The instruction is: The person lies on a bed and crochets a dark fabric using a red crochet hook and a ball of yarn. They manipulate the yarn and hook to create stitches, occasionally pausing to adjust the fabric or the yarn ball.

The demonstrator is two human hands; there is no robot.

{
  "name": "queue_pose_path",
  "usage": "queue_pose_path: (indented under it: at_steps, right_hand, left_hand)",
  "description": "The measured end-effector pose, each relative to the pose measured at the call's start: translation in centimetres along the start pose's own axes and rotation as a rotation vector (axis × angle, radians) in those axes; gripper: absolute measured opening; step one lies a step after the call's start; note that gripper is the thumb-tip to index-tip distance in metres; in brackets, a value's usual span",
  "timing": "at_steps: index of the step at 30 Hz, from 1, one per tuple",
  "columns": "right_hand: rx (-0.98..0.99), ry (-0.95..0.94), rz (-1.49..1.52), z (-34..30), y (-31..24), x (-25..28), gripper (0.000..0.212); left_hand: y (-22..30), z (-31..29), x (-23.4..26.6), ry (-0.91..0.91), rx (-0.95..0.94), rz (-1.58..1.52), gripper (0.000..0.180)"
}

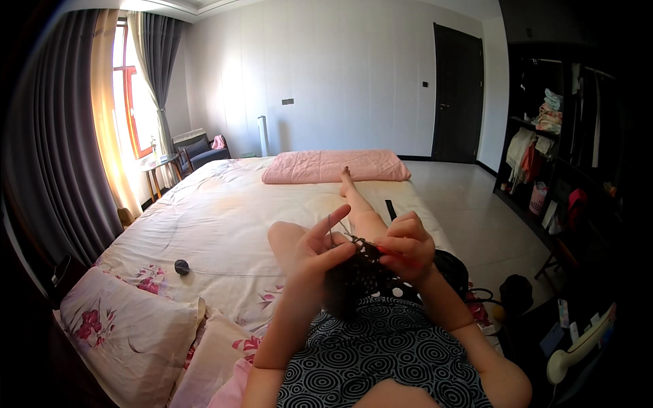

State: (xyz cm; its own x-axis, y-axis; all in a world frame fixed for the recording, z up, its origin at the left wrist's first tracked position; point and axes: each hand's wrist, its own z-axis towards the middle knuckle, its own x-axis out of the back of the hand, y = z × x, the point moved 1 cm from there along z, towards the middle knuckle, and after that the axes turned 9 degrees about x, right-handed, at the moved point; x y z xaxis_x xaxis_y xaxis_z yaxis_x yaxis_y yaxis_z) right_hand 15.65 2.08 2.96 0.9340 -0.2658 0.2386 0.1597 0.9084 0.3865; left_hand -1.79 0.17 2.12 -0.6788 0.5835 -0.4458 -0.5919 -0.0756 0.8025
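My left hand (pixel 320 245) is raised over my lap, index finger stretched up with a strand of dark yarn running over it. Its thumb and other fingers pinch the edge of a dark crochet piece (pixel 341 289), which hangs down over my patterned clothing. Close on the right, my right hand (pixel 410 246) is closed round a thin tool with a red handle (pixel 394 255), seemingly a crochet hook, whose tip meets the stitches between the hands. The fingers hide most of it. A small ball of dark yarn (pixel 181 266) lies to the left on the bed.
I sit with legs stretched on a bed (pixel 224 224). A folded pink quilt (pixel 326 168) lies at its far end, pillows (pixel 122 333) at near left. A narrow black object (pixel 390 209) rests beside my leg. At right are a nightstand with a white curved device (pixel 578 350) and open shelves (pixel 537 163).
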Motion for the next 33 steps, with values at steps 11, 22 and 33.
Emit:
queue_pose_path:
  at_steps: [11,22,33]
  right_hand:
    - [-0.537,0.148,0.496,-0.2,-0.4,1.0,0.017]
    - [-0.578,0.040,0.276,0.4,-1.5,-0.7,0.010]
    - [0.093,-0.062,-0.170,0.5,-1.3,-1.1,0.021]
  left_hand:
    - [-0.2,0.0,0.3,0.085,-0.094,0.070,0.049]
    - [-0.9,-0.4,-1.7,0.324,-0.333,0.493,0.046]
    - [-0.9,-0.6,-1.3,0.198,-0.237,0.318,0.054]
